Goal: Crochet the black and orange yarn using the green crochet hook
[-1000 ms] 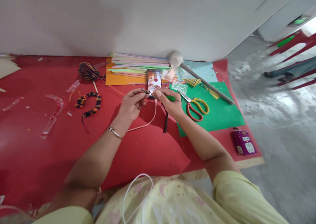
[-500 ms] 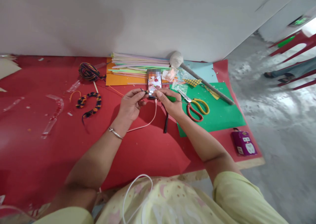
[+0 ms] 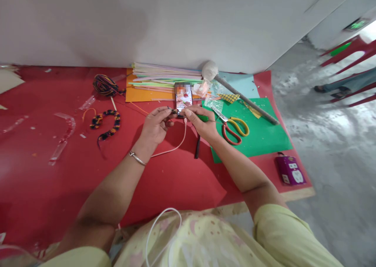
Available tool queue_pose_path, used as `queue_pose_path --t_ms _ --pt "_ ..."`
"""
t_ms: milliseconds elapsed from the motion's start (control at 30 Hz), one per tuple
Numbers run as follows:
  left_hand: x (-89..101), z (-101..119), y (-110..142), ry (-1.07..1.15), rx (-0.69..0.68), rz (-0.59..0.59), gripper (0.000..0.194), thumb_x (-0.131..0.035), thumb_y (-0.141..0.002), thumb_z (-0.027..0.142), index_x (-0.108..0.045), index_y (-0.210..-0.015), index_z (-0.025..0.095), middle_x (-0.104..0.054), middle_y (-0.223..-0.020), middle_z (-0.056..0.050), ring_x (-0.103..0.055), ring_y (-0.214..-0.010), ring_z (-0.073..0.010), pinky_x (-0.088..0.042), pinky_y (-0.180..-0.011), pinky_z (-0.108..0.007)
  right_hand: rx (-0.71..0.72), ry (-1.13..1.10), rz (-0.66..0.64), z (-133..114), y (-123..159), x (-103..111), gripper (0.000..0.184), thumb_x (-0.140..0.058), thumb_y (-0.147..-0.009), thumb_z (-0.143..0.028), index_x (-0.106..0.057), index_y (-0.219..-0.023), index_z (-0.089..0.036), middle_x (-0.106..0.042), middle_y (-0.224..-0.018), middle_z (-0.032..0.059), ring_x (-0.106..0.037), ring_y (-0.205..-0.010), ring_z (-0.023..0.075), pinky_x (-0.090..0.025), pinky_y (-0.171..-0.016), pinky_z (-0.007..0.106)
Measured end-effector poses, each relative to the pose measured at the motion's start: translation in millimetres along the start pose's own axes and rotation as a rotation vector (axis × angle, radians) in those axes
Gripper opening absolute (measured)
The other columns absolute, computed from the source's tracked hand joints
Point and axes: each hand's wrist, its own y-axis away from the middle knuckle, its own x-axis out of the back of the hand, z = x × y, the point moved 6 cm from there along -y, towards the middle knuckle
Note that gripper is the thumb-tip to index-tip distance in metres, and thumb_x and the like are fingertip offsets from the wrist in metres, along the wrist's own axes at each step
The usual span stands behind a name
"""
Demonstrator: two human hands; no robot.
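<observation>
My left hand [image 3: 154,126] pinches a small dark crocheted piece of yarn [image 3: 174,111] between thumb and fingertips. From the right, my right hand [image 3: 204,124] grips a crochet hook [image 3: 203,118] by its green handle, its tip close to the yarn piece; the fingers hide the tip. A phone [image 3: 183,96] with a lit screen lies just beyond both hands. To the left rests a curved crocheted strip [image 3: 116,121] in dark and orange yarn. Behind the strip sits a multicoloured yarn ball [image 3: 105,85], and an orange strand runs from near it toward my left hand.
Scissors [image 3: 235,128] lie on a green sheet [image 3: 255,141], beside a stick with a white rounded head [image 3: 246,99]. Pastel strips [image 3: 167,73] are piled at the wall. A purple pack [image 3: 290,169] sits near the right edge. A white cable [image 3: 176,147] crosses the red tabletop.
Both hands stay in nearly the same place. Only small finger movements at the yarn piece show, with its dark part turned slightly between the fingertips.
</observation>
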Motion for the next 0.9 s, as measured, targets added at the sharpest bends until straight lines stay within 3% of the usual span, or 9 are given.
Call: queue_pose_path --t_ms 900 --pt "1.0 -2.6 -1.1 0.034 0.049 -0.02 0.029 -0.092 -0.065 0.021 -0.073 -0.087 0.018 -0.075 -0.075 0.001 -0.074 -0.072 -0.0115 -0.049 -0.053 -0.017 -0.045 -0.011 -0.003 3.0 1.5 1.4 0.032 -0.072 -0.095 -0.054 -0.084 -0.095 -0.024 -0.081 -0.092 0.0035 -0.074 -0.086 0.0168 -0.062 -0.087 0.034"
